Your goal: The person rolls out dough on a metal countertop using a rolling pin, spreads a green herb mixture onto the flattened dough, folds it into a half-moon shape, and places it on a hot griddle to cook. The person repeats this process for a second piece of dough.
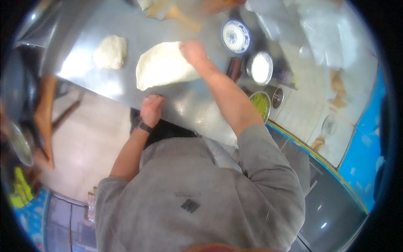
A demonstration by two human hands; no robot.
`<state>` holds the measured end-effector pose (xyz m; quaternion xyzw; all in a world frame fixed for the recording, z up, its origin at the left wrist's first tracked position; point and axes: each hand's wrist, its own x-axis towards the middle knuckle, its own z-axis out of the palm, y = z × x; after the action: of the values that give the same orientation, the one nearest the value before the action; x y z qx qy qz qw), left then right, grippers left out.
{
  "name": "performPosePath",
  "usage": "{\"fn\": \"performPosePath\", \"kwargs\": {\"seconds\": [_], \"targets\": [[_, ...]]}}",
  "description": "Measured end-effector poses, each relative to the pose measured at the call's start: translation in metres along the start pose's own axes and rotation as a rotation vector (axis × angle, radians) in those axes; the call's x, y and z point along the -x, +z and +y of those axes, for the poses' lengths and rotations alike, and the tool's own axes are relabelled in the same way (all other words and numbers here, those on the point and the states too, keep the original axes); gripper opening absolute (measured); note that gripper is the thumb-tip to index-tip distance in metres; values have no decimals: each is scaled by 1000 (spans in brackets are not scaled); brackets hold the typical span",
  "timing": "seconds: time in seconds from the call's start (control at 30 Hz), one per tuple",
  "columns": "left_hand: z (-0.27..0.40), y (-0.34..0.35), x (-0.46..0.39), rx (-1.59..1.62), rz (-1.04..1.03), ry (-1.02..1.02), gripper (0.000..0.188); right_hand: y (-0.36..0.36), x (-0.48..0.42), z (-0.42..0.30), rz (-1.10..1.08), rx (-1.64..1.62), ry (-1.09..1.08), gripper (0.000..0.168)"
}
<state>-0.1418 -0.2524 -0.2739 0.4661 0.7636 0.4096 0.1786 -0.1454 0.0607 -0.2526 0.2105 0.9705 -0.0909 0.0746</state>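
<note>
A flattened sheet of pale dough (pixel 167 66) lies on the metal worktop (pixel 132 19). My right hand (pixel 193 53) is on its upper right edge, fingers curled in; whether they pinch the dough is hidden. Below the sheet's lower left edge, my left hand (pixel 152 108) rests by the near edge of the worktop, fingers bent, apart from the dough, with a dark watch on the wrist. I cannot tell whether it holds anything. A rounded lump of dough (pixel 111 52) sits to the left of the sheet.
To the right stand a blue-and-white bowl (pixel 235 37), a metal bowl of white contents (pixel 262 68), a container of chopped green food (pixel 260 105) and a small metal bowl (pixel 277 97). A dark brown object (pixel 234 69) lies near them. A wooden frame (pixel 45 116) is at far left.
</note>
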Motion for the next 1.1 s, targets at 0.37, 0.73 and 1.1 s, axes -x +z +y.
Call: {"fn": "performPosePath", "kwargs": {"seconds": [0.37,0.73,1.1], "targets": [[3,-45,0,1006,264,-945,49,21,-18,-42,256,-265,-307,14],[-36,-113,12,1667,817,-881,59,7,-23,-96,-43,-153,-514,15],[-35,-136,43,1854,888,-789,55,11,6,-121,-182,-207,-700,10]]}}
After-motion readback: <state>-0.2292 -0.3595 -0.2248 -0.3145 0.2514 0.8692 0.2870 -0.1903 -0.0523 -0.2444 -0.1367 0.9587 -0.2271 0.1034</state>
